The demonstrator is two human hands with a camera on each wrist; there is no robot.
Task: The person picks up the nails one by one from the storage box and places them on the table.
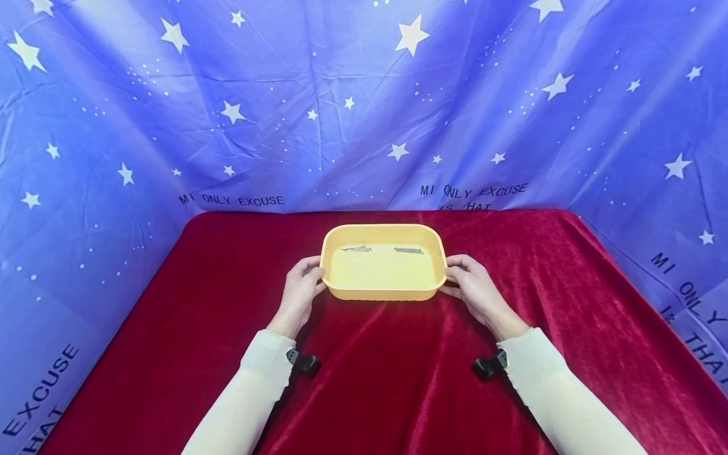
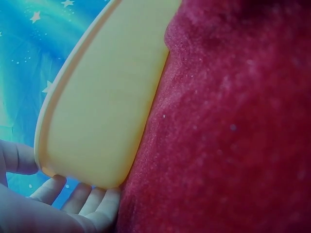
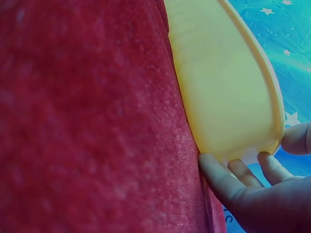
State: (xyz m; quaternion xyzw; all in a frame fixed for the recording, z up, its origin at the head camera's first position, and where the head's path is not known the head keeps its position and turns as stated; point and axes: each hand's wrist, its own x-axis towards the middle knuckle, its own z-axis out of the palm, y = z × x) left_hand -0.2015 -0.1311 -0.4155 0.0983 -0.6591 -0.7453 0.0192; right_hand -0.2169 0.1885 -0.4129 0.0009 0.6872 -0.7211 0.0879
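Observation:
A shallow yellow plastic tray (image 1: 383,294) sits on the red cloth, its long side toward me. Inside, toward its back wall, lie two small bunches of thin metal nails, a left bunch (image 1: 356,249) and a right bunch (image 1: 408,251). My left hand (image 1: 297,292) grips the tray's left end, and my right hand (image 1: 480,294) grips the right end. In the left wrist view the left thumb (image 2: 19,158) is at the rim, with the fingers against the wall below. The right wrist view shows the right fingers (image 3: 224,175) against the opposite end wall, thumb at the rim.
Red velvet cloth (image 1: 199,354) with some wrinkles covers the table. A blue curtain (image 1: 318,145) with white stars and printed words hangs behind the table and along both sides. Black camera straps sit on both cream sleeves (image 1: 563,392).

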